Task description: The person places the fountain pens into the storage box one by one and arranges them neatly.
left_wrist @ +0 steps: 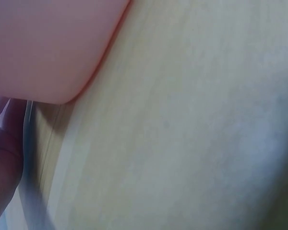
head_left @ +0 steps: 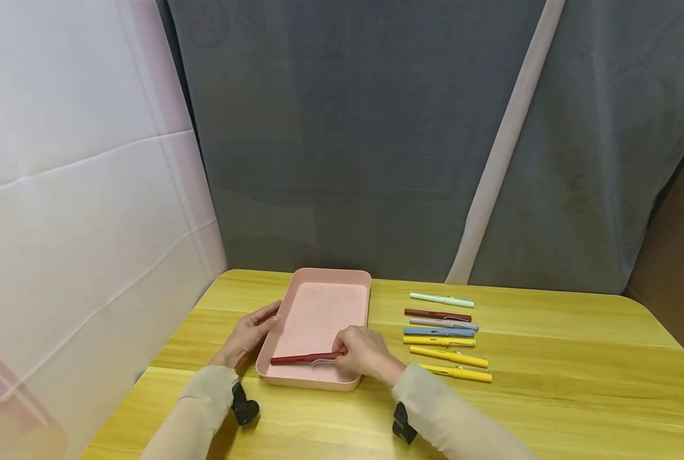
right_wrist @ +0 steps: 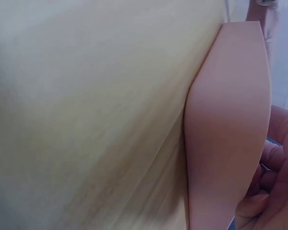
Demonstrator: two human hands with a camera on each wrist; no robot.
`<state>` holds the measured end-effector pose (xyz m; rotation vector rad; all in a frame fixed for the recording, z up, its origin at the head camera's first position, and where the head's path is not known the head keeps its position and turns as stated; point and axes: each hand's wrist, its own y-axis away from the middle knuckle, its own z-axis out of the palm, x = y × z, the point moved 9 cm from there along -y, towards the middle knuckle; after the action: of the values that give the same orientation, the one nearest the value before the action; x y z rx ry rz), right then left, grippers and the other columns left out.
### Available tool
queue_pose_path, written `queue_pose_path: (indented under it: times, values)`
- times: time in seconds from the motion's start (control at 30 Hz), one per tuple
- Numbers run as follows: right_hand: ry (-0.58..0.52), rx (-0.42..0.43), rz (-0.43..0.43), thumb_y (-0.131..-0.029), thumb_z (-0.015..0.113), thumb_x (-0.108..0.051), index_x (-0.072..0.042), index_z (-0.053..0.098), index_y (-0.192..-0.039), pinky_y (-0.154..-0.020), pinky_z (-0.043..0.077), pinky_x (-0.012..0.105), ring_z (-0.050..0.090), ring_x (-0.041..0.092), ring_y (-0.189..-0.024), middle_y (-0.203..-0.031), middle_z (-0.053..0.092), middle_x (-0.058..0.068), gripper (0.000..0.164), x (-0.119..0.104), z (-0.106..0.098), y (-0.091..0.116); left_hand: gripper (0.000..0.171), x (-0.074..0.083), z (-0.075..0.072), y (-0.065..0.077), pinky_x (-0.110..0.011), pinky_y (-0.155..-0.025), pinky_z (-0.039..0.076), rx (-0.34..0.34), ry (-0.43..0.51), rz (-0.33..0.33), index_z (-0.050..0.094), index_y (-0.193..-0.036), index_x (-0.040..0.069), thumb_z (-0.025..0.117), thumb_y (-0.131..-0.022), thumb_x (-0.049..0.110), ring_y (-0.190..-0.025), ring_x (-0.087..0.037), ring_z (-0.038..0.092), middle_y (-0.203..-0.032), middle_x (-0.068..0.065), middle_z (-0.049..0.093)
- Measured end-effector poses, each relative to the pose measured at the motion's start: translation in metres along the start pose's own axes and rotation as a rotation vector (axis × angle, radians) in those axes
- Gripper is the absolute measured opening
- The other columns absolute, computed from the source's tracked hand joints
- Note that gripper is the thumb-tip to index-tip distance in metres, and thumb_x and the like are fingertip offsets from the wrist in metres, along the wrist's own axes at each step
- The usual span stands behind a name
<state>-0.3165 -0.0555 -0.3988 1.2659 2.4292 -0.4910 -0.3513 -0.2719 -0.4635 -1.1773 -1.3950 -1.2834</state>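
Note:
A pink rectangular tray [head_left: 325,303] sits on the table with its long side running away from me. In the head view my right hand [head_left: 365,351] reaches over its near right part and pinches one end of a dark red pen [head_left: 298,360]. The pen lies crosswise over the near end of the tray, its clip towards my fingers. My left hand [head_left: 248,335] rests against the tray's left side, fingers extended along it and thumb at the rim. Both wrist views show mostly the tray's outer wall [right_wrist: 225,120], with part of the right hand beyond its rim.
Right of the tray, several pens lie in a column: mint green [head_left: 442,299], dark red [head_left: 436,315], pale grey-pink [head_left: 442,324], blue [head_left: 438,332] and three yellow ones [head_left: 448,356]. Grey curtain [head_left: 342,140] hangs behind the wooden table [head_left: 566,370]; white cloth [head_left: 89,160] hangs left.

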Motion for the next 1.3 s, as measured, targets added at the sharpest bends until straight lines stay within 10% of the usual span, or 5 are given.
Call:
queue_pose_path:
  times: [0.53,1.3]
  values:
    - [0.227,-0.020,-0.088,-0.070,0.076,-0.015,-0.019,0.066,-0.066,-0.057,0.033,0.022,0.045,0.007,-0.063,-0.064,0.057,-0.012,0.011,-0.011,0.005,0.002,0.058,0.000,0.001,-0.001,-0.037,-0.106,0.037,-0.022,-0.009,-0.005,0.033,-0.147,0.010,0.056,-0.096,0.026,-0.135,-0.028,0.034,-0.151,-0.011,0.032]
    - [0.032,-0.019,-0.034,-0.066,0.077,-0.013,-0.020,0.067,-0.066,-0.068,0.024,0.028,0.041,0.005,-0.066,-0.059,0.053,-0.015,0.012,0.001,0.013,0.006,0.060,0.001,0.000,-0.001,-0.033,-0.105,0.037,-0.018,-0.041,0.014,0.033,-0.147,0.010,0.056,-0.095,0.029,-0.135,-0.028,0.033,-0.151,-0.012,0.032]
